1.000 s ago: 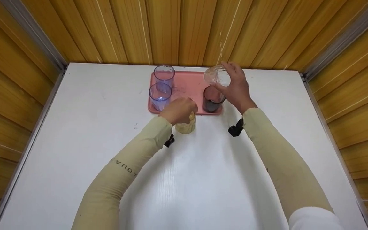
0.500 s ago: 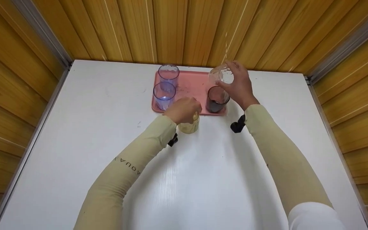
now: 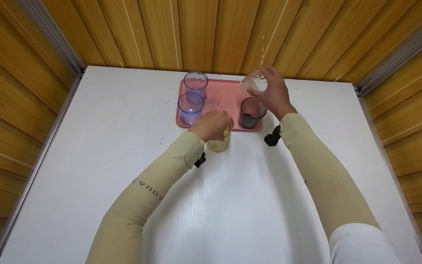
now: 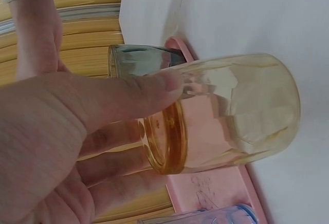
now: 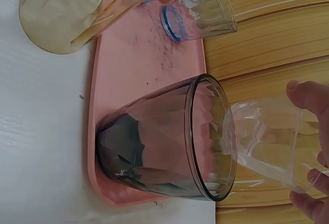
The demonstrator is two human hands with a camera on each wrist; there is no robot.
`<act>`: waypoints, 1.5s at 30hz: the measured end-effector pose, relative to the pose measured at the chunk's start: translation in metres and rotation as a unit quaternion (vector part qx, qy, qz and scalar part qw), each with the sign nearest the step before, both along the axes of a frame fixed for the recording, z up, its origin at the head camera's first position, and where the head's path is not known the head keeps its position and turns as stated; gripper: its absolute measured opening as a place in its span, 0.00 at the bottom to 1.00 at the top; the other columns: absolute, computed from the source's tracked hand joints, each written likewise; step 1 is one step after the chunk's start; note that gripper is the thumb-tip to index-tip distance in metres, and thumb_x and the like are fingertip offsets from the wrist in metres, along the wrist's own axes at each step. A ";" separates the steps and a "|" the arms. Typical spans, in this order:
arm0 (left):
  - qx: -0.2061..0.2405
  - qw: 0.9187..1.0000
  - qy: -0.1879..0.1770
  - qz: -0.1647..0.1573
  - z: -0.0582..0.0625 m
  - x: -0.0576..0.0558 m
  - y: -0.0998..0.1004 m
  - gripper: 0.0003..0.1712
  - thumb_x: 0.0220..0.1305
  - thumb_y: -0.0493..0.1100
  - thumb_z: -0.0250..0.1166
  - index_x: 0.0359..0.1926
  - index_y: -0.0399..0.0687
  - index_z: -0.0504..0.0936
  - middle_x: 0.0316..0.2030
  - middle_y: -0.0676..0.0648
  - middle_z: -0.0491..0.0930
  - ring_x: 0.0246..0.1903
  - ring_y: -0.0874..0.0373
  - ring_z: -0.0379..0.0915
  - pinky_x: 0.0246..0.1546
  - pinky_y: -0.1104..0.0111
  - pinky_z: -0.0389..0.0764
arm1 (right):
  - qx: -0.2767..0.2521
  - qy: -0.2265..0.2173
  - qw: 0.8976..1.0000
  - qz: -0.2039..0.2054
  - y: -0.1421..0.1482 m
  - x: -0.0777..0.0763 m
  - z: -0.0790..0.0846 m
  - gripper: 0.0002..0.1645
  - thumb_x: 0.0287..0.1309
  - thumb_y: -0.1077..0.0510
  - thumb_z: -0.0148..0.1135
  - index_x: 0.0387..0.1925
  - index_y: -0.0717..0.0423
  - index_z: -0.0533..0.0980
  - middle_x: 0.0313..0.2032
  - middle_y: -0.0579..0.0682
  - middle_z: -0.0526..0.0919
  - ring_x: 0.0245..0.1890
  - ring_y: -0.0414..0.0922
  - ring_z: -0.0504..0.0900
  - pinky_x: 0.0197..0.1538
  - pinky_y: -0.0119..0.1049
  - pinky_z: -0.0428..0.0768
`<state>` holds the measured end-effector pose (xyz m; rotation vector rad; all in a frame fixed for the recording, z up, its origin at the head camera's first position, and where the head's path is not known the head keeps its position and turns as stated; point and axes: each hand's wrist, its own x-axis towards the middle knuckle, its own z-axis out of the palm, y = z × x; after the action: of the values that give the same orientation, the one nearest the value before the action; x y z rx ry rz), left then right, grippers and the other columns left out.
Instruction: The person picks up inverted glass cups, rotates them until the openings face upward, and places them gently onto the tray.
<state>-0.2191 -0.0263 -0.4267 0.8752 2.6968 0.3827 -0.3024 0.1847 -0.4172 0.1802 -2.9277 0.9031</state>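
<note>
My left hand (image 3: 213, 124) grips a yellow transparent cup (image 4: 257, 100) by its thick amber base, which points up. The cup's wide end faces the white table, just in front of the pink tray (image 3: 222, 91). A clear cup (image 5: 264, 142) is held between the thumb and fingers of my right hand (image 3: 275, 93), near its wider end. It hangs over the tray's back right. Beneath it, a dark grey transparent cup (image 3: 252, 113) stands mouth up at the tray's right front, and the clear cup's narrow end overlaps its rim in the right wrist view.
Two blue transparent cups stand mouth up on the tray's left side, a front blue cup (image 3: 190, 110) and a rear blue cup (image 3: 196, 82). A wood-panelled wall (image 3: 200, 33) rises right behind the table (image 3: 130, 110).
The head view has shifted slightly, so the scene sits a little further right. Both hands keep hold of the same cups in nearly the same places.
</note>
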 end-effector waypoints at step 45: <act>-0.001 0.999 0.036 -0.019 -0.006 -0.001 0.000 0.21 0.51 0.35 0.74 0.49 0.48 0.85 0.45 0.48 0.84 0.45 0.54 0.80 0.53 0.64 0.81 | -0.032 -0.121 0.992 -0.036 -0.007 -0.041 -0.030 0.56 0.56 0.39 0.65 0.76 0.42 0.45 0.76 0.46 0.49 0.76 0.47 0.49 0.76 0.47 0.55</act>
<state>-0.2199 -0.0261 -0.4327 0.9544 2.7412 0.3466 -0.3433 0.1778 -0.4470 -0.0420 -3.0926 1.0766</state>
